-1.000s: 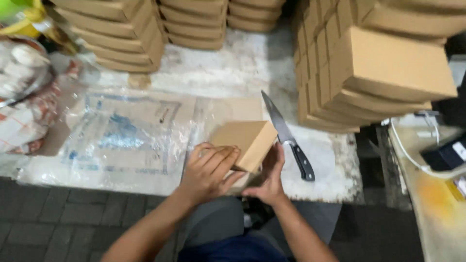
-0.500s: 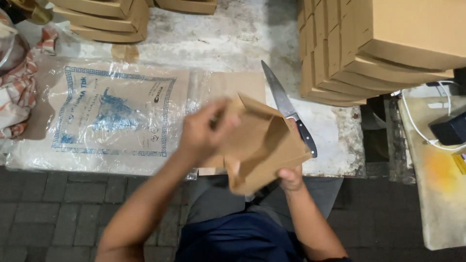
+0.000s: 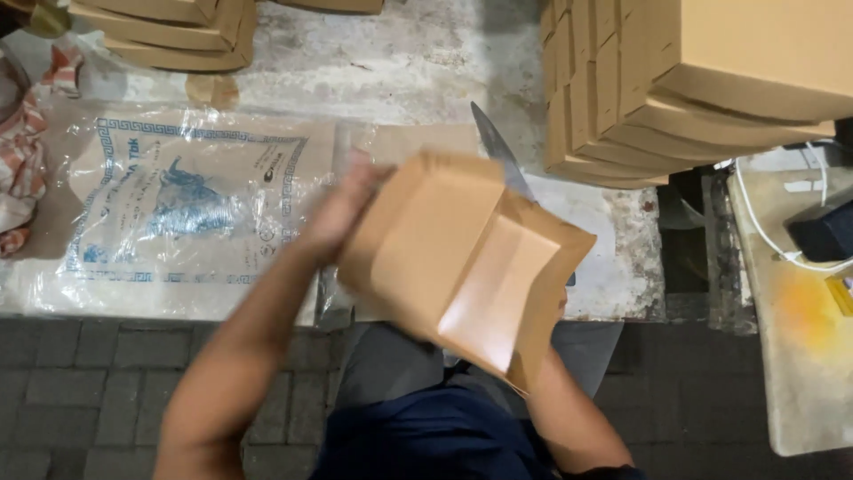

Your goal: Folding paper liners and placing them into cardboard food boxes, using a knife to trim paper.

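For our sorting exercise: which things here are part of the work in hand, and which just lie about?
In hand: left hand; box, partly folded.

Lying about: knife; stacked boxes; plastic bag; white cable; cloth.

Left hand [image 3: 351, 209] raised, blurred, fingers curled, right hand mostly hidden, forearms bare
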